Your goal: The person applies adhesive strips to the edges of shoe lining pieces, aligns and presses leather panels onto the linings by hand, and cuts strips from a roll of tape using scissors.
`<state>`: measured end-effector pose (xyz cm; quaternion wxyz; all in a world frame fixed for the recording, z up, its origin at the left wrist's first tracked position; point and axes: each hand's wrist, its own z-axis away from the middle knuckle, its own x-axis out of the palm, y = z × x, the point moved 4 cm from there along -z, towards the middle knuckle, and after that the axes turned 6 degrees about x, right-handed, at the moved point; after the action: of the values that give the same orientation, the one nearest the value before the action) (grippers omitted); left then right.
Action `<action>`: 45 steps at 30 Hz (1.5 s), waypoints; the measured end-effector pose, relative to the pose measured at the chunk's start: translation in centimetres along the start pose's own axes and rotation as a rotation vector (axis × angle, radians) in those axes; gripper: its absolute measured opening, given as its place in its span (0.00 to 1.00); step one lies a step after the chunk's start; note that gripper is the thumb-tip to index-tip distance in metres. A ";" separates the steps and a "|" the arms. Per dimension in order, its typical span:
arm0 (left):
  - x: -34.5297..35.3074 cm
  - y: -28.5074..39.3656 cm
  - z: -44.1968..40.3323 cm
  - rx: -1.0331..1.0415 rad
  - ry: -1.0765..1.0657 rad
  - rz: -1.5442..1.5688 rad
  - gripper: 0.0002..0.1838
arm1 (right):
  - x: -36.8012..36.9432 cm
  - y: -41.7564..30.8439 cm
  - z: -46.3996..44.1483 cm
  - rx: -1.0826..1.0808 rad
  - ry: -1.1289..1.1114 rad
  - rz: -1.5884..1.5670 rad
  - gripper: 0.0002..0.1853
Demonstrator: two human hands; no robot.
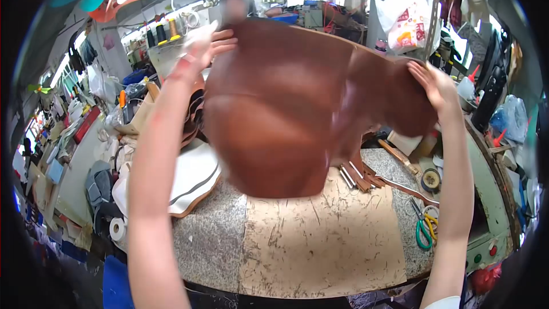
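A large piece of brown leather (274,131), blurred by motion, hangs in the air above the bench. My left hand (201,54) is at its upper left corner, fingers against the edge. At the upper right edge, my right hand (433,83) grips it with the fingers over the front face and the thumb hidden. Seams divide the piece into panels. Beneath it lies a scratched tan board (320,246) on the speckled bench top (211,246).
To the right lie green-handled scissors (423,233), a roll of tape (430,179), a wooden-handled tool (398,157) and brown leather strips (366,178). White-faced pieces (194,174) and a white roll (117,229) are at left. A plastic bag (403,20) hangs at back right.
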<state>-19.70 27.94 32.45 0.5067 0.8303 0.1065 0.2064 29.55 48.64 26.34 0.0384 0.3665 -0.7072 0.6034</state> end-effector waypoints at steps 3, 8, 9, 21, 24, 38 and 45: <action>6.0 -5.6 -2.3 0.267 0.042 -0.533 0.31 | 0.5 1.1 -4.3 -0.020 0.420 0.319 0.36; 11.2 -22.8 7.3 -0.028 -0.606 -1.346 0.30 | 5.7 16.4 8.1 -0.381 -0.105 1.134 0.18; 9.8 -26.2 8.9 0.146 -0.449 -1.377 0.31 | 6.5 19.6 12.4 -0.487 -0.284 1.227 0.23; -13.4 -18.5 28.8 0.092 -0.030 -1.766 0.33 | -0.7 23.5 38.2 0.190 -0.070 1.278 0.13; -23.5 -20.2 29.7 -0.487 -0.055 -1.591 0.26 | 0.8 23.4 37.7 0.105 -0.111 1.448 0.12; -12.9 -1.6 23.6 0.385 -0.172 -1.666 0.18 | 2.5 23.5 40.9 -0.178 -0.023 1.334 0.11; 6.1 -21.0 40.2 0.199 -0.701 -1.332 0.39 | -1.5 24.2 57.6 -0.093 -0.058 1.109 0.14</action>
<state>4.56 8.00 -0.88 0.4511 0.6491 0.4362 -0.4300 39.31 -1.38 -9.92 -0.2881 -0.0461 -0.8207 0.4913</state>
